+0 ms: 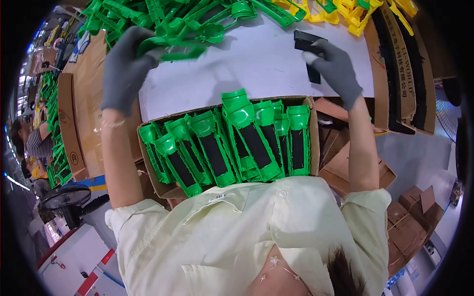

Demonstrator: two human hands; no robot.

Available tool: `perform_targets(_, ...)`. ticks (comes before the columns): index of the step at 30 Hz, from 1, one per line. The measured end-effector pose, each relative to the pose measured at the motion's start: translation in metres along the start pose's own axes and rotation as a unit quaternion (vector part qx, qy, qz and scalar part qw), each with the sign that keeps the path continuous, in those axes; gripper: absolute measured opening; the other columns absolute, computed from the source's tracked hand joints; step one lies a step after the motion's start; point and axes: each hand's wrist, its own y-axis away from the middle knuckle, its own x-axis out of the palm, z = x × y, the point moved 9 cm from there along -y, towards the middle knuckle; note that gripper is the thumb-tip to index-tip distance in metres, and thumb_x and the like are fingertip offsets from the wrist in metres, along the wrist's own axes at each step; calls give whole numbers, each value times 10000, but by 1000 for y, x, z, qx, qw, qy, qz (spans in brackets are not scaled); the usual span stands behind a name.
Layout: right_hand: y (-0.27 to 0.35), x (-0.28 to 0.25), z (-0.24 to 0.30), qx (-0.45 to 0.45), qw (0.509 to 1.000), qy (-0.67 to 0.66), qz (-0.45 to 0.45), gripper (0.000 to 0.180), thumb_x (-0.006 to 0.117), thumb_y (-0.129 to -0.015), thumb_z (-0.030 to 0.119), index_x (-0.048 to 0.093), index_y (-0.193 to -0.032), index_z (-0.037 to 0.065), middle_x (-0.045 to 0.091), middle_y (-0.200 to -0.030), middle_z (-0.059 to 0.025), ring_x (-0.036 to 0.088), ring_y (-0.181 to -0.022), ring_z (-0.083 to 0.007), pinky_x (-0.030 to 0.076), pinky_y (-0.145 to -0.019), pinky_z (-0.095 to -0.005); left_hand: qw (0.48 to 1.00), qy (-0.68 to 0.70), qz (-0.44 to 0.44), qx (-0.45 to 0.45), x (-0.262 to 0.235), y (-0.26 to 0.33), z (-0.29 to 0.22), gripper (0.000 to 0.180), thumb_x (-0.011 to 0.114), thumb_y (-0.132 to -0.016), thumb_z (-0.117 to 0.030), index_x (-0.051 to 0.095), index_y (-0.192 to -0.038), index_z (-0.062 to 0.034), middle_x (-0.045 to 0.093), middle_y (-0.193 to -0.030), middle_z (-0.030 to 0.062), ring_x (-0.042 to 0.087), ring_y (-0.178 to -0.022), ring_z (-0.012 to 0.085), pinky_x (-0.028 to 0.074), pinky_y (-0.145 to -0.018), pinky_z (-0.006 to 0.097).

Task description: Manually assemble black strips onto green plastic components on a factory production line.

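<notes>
Both hands wear grey gloves. My left hand (126,66) grips a green plastic shell part (175,49) at the edge of a heap of green plastic parts (173,17) on the white table (256,64). My right hand (335,69) holds a black rectangular panel (308,47) above the table's right side. Below the hands, a cardboard box (312,106) holds a row of green shells fitted with black panels (247,138), standing side by side.
Yellow plastic parts (345,12) lie at the table's far right. Cardboard sheets and boxes (405,79) stand at the right, more boxes (414,212) on the floor. At the far left is another person (37,143) by green parts, and a black fan (66,200).
</notes>
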Motion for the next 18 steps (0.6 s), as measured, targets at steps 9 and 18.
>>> perform_targets(9, 82, -12, 111, 79, 912, -402, -23, 237, 544, -891, 108, 513, -1105, 11, 609, -741, -69, 602, -592, -81, 411, -426, -158, 717, 656, 82, -222, 106, 91, -28, 345, 570, -827, -19, 504, -1156, 62, 615, -1006, 179, 634, -893, 281, 558, -766, 345)
perform_targets(18, 94, 9, 109, 101, 944, -313, 0, 194, 556, -883, 110, 541, -1055, 21, 561, -656, -14, 480, -517, -27, 354, -455, -166, 691, 674, 133, -223, 125, 110, -61, 305, 580, -827, 12, 546, -1123, 78, 614, -964, 157, 650, -832, 260, 574, -719, 324)
